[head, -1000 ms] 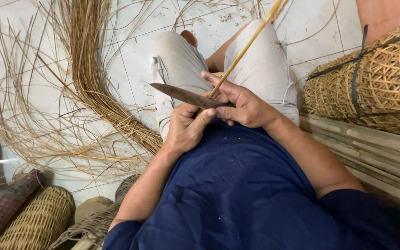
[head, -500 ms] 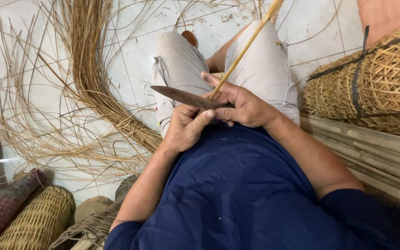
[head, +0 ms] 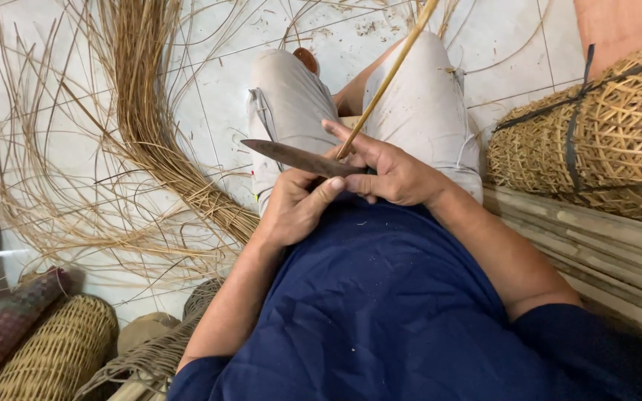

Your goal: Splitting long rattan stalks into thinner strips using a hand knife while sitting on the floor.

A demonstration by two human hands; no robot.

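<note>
Sitting with a dark knife across the lap, one person shows two hands, both at work. The left hand is closed round the knife's handle, which is hidden inside the fist; its thumb lies up along the blade's back. One blade shows, pointing away from that hand toward the loose strands. The right hand sits just beside the knife on its other side, fingers curled round the lower end of one thin cane, forefinger stretched along it. The cane meets the blade at the knuckles and rises slanting away from the knife, cut off by the top edge. Whether the edge has entered the cane cannot be made out.

Two knees in pale shorts lie beyond the knife. One large sheaf of split strands curves over the white tiled floor on the blade-tip side; single strands are too many and too tangled to count. One open-weave basket, bound with dark straps, stands well to the right of the knife, partly cut off. Several woven pieces crowd the lower left corner, below the knife; their number is unclear.
</note>
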